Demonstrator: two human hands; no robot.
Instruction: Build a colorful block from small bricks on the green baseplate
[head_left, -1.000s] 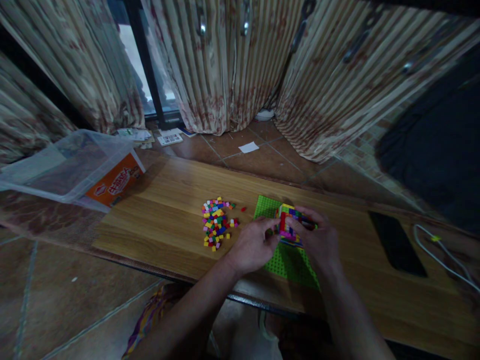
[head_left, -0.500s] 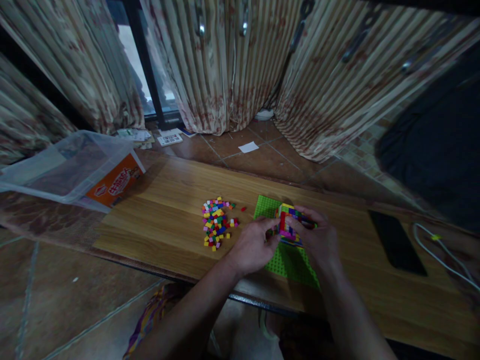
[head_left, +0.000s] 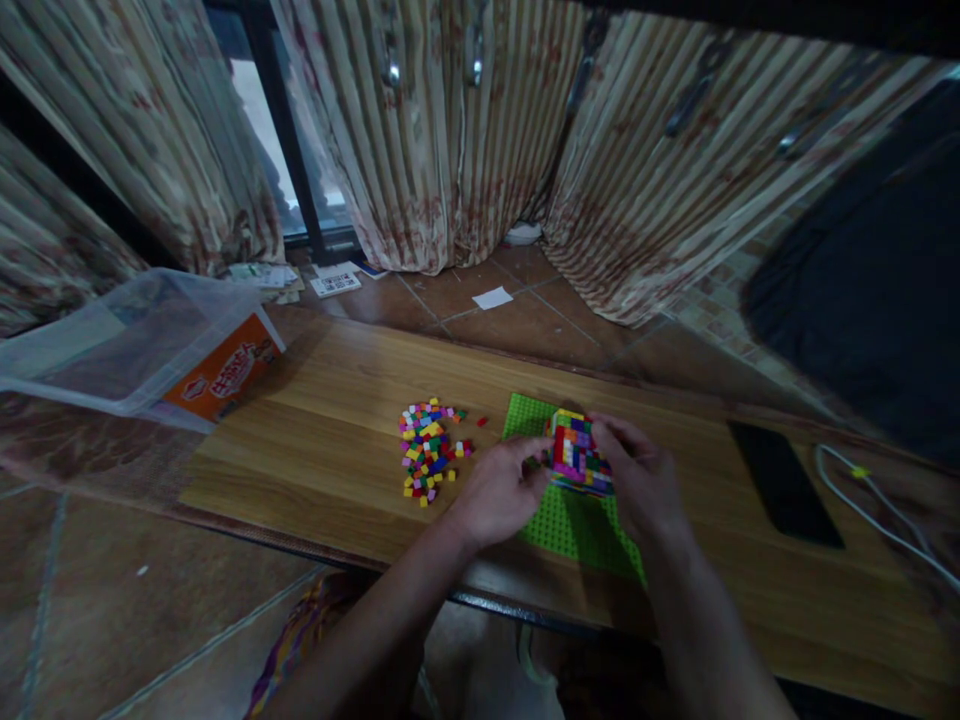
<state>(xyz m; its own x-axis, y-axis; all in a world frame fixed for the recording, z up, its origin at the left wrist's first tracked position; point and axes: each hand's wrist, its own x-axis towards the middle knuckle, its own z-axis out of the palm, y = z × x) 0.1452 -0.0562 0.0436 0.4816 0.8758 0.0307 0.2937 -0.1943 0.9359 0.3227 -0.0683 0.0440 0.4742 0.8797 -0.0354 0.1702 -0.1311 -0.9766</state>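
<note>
A block of multicoloured toy bricks (head_left: 577,452) stands on a green studded baseplate (head_left: 562,530), its top a patchwork of yellow, red, purple, white and blue. My left hand (head_left: 504,488) closes on the block's left side, fingertips against the bricks. At the right side, my right hand (head_left: 637,470) grips it with the thumb and fingers along the edge. Part of the block's right side is hidden by that hand. To the left of the baseplate lies a loose pile of small coloured bricks (head_left: 429,450), with a single red brick (head_left: 482,421) apart from it.
A clear plastic bin (head_left: 142,340) with an orange label stands at the left end of the wooden table (head_left: 315,440). On the right lie a dark phone-like slab (head_left: 785,485) and a white cable (head_left: 870,500). Papers (head_left: 493,298) are on the tiled floor by the curtains.
My right thumb has drawn back from the top of the brick block to its right edge, uncovering more of the top. My left hand stays at the left side. The view has shifted slightly.
</note>
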